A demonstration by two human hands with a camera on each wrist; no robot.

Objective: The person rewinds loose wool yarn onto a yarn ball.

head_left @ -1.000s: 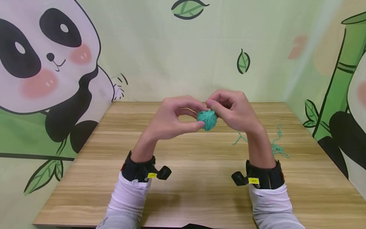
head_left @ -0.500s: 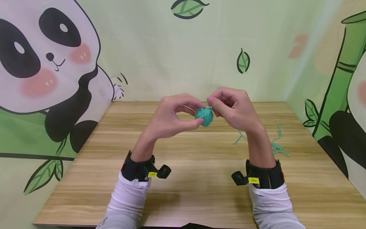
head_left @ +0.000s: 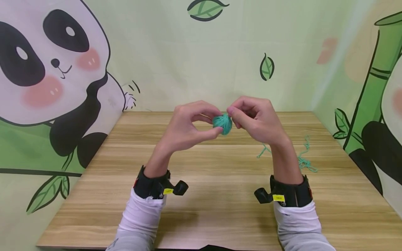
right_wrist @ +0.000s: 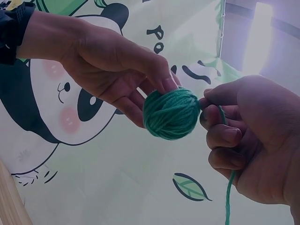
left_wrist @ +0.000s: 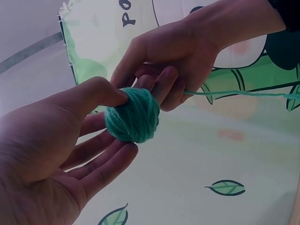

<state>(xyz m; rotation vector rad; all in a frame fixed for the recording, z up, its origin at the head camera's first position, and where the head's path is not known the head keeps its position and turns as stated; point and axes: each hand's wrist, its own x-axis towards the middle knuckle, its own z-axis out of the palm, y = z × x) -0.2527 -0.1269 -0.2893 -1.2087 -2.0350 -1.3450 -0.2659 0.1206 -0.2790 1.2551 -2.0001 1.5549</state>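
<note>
A small teal ball of yarn (head_left: pixel 222 124) is held up over the far part of the table. My left hand (head_left: pixel 191 127) grips it between thumb and fingertips, the thumb on its near side. Right beside the ball, my right hand (head_left: pixel 259 120) pinches the yarn strand between thumb and index finger. In the right wrist view the strand (right_wrist: pixel 228 201) runs through the curled fingers and hangs below that hand. The left wrist view shows the wound layers of the ball (left_wrist: pixel 133 116) and the strand (left_wrist: pixel 243 93) stretching away from the right hand.
Loose teal yarn (head_left: pixel 306 163) lies in a small tangle on the wooden table (head_left: pixel 220 209), right of the right forearm. A short length of yarn (head_left: pixel 263 150) shows left of that forearm. A printed panda backdrop (head_left: pixel 226 62) stands behind the table.
The yarn ball has moved slightly left and up in the left hand and turned. The right hand has risen a little, staying at the ball with its pinched strand.
</note>
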